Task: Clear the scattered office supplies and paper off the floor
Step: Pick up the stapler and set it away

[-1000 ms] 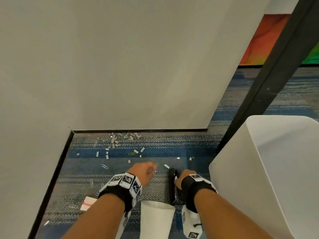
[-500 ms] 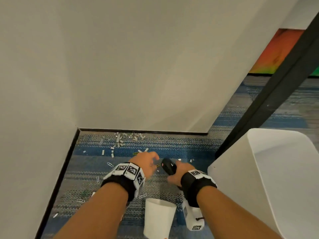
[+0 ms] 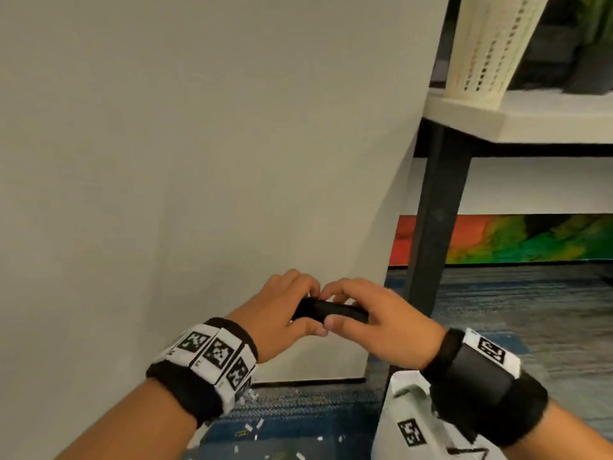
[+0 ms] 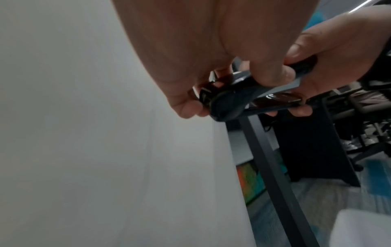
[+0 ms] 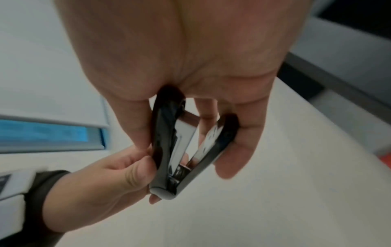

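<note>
Stapler held between both hands, above the floor
Black hinged stapler (image 3: 326, 313) sits between left hand (image 3: 282, 313) and right hand (image 3: 381, 322); small scattered staples (image 3: 255, 426) lie on the striped carpet (image 3: 298, 419) below, the white bin (image 3: 398, 419) to their right.

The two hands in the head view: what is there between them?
A black stapler lies between the left hand and the right hand; both grip it. The right wrist view shows it hinged partly open.

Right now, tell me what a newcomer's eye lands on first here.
A glossy black stapler, hinged open in a V, is held up in front of the pale wall by the left hand and right hand together. Below, small white staple strips litter the blue striped carpet.
</note>
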Motion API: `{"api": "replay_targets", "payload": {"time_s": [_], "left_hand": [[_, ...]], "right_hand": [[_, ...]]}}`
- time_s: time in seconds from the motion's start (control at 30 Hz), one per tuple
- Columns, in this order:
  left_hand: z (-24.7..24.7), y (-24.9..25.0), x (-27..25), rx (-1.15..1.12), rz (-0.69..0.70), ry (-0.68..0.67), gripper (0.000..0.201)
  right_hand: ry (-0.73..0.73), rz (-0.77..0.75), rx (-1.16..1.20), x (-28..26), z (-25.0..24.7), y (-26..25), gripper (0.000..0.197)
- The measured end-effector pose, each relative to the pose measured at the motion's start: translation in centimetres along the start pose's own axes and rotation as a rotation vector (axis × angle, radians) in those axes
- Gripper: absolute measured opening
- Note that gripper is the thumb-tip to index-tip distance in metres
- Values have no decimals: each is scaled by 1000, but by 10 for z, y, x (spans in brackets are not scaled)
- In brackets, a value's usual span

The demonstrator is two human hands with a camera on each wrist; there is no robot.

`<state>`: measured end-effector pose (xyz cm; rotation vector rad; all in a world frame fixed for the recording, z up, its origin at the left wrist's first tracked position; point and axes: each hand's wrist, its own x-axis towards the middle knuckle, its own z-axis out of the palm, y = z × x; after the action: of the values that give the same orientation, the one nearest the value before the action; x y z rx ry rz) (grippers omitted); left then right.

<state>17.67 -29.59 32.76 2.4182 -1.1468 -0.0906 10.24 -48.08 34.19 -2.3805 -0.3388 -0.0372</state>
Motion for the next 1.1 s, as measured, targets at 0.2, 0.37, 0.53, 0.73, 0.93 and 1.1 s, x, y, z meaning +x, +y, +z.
{"api": "replay_targets", "payload": {"time_s": [0.2,0.37,0.53,0.73,0.93,1.1], "left_hand": [[-89,103,39,10,201,252,29],[-134,178,92,18,337,398,25],[-160,215,152,-34,228,453,26],[-147,224,189,24,90,364,13],[-131,224,204,66,76,287,12],[-130,225,202,64,72,317,15]], "right_hand": [[65,-228,-352,-43,-139,-70,40],[267,-175,-530,-65,-227,-98,32],[343,-34,-529,-41,-292,-87,26],[270,182,-554,-12,-325,-61,24],[208,315,-498,-11,-329,-39,29],[214,362,-546,-12,-325,-37,35]]}}
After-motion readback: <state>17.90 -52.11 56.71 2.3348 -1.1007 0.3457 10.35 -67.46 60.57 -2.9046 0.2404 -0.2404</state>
